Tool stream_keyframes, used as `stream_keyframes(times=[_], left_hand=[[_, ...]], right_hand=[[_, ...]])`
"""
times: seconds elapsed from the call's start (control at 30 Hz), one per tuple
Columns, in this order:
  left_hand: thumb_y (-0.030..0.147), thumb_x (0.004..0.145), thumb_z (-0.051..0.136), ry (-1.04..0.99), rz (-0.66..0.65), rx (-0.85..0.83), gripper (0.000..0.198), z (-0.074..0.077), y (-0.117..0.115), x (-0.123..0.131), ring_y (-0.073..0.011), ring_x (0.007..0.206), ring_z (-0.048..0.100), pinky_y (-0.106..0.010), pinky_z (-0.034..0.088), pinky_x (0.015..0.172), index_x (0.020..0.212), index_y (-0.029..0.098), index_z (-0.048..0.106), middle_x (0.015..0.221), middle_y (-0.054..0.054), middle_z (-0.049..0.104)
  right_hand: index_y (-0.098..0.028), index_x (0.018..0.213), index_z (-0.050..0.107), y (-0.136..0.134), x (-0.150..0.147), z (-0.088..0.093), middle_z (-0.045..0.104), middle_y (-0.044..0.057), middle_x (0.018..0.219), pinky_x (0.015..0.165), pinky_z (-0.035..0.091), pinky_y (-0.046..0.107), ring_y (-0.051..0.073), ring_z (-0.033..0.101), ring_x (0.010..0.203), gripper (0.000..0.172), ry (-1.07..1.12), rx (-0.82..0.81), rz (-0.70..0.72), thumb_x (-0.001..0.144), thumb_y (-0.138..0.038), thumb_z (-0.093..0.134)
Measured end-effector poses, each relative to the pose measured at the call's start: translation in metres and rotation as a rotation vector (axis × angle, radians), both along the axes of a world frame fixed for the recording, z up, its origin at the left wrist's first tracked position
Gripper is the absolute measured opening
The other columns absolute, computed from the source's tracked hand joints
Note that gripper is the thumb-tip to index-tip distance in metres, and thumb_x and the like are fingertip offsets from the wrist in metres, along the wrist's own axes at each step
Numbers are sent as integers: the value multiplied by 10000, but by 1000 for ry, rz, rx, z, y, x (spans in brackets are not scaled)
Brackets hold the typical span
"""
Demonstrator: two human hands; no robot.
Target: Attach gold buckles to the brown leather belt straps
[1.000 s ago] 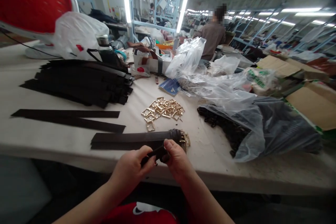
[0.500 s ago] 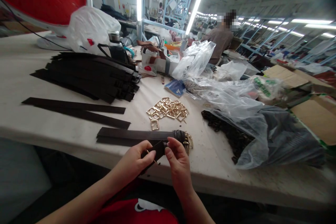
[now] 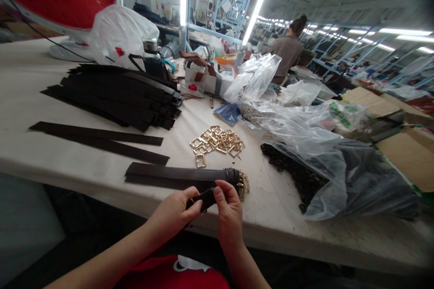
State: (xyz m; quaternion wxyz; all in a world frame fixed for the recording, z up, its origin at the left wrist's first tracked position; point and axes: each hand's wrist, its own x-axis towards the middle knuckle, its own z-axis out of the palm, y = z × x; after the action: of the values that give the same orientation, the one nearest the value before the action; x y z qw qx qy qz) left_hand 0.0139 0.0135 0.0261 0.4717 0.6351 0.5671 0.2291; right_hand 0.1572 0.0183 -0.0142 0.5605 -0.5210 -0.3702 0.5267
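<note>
Dark strap (image 3: 207,199) held by 2 hands.
Your left hand (image 3: 176,209) and right hand (image 3: 230,212) pinch it near the front edge of the table (image 3: 262,216); a slackened hold could let it slip.

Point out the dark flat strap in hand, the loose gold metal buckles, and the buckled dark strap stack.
Dark flat strap (image 3: 207,199): head view, its exposed stretch.
Loose gold metal buckles (image 3: 219,140): head view, middle of the pile.
Buckled dark strap stack (image 3: 178,174): head view, its flat upper face.
</note>
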Motion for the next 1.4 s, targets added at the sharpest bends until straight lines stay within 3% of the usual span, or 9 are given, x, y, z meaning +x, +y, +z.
stream_keyframes(times=[0.27,0.5,0.6,0.77,0.87,1.0,1.17,1.27,1.4], left_hand=[[330,813,417,-45,11,12,200,-7,-2,2,-127,585,543,-201,369,535,770,184,545,647,32,599],[310,792,432,26,40,63,172,-13,0,8,-118,567,512,-210,356,545,707,188,518,609,48,550],[340,811,426,17,65,98,195,-12,-1,8,-127,578,515,-222,366,553,712,191,504,623,39,549],[365,782,526,-137,180,75,308,-7,-3,1,-176,791,600,-272,433,705,1028,206,433,911,-31,649],[344,792,522,-170,132,21,398,-1,-5,-5,-182,785,613,-288,440,711,1124,206,351,899,-39,669],[287,852,412,-244,3,54,294,4,-7,-7,-158,820,596,-278,429,760,1127,206,344,910,-27,654],[314,811,471,-111,33,11,294,0,-4,-11,-160,712,569,-271,430,673,1069,186,411,763,9,609],[367,779,517,-158,-100,-202,257,1,-3,-20,-161,692,559,-246,432,610,941,168,507,756,8,594],[399,784,521,-257,-218,-365,278,8,-5,-28,-144,662,546,-219,438,565,933,165,545,770,13,577]], right_hand=[[-241,925,567,7,-12,4,603,-21,764,674,446,274,126,571,696,276,498,-169,19,690,-351,661],[-248,959,566,1,-21,2,602,0,952,808,422,280,134,561,873,270,346,-82,-87,708,-313,641],[-249,1008,551,-2,-26,5,603,16,1013,804,431,282,142,561,916,307,433,-109,9,719,-313,632],[-241,1123,493,-10,-23,9,634,41,1009,837,430,341,179,590,918,436,491,-176,168,719,-315,642],[-234,1104,527,-12,-13,6,617,57,1081,853,423,354,198,560,993,409,412,-148,167,749,-425,596],[-176,905,618,-9,-4,-1,647,46,836,605,452,263,142,584,701,382,481,-330,297,769,-520,520],[-170,822,585,-11,-5,7,482,-57,576,434,298,168,42,372,432,275,665,-576,482,683,-394,664],[-177,793,535,-12,-2,15,467,-51,627,463,291,176,53,366,488,289,550,-444,486,685,-416,658],[-182,630,427,-15,3,14,401,-54,591,515,292,205,84,349,552,302,-107,-81,409,710,-387,633]])
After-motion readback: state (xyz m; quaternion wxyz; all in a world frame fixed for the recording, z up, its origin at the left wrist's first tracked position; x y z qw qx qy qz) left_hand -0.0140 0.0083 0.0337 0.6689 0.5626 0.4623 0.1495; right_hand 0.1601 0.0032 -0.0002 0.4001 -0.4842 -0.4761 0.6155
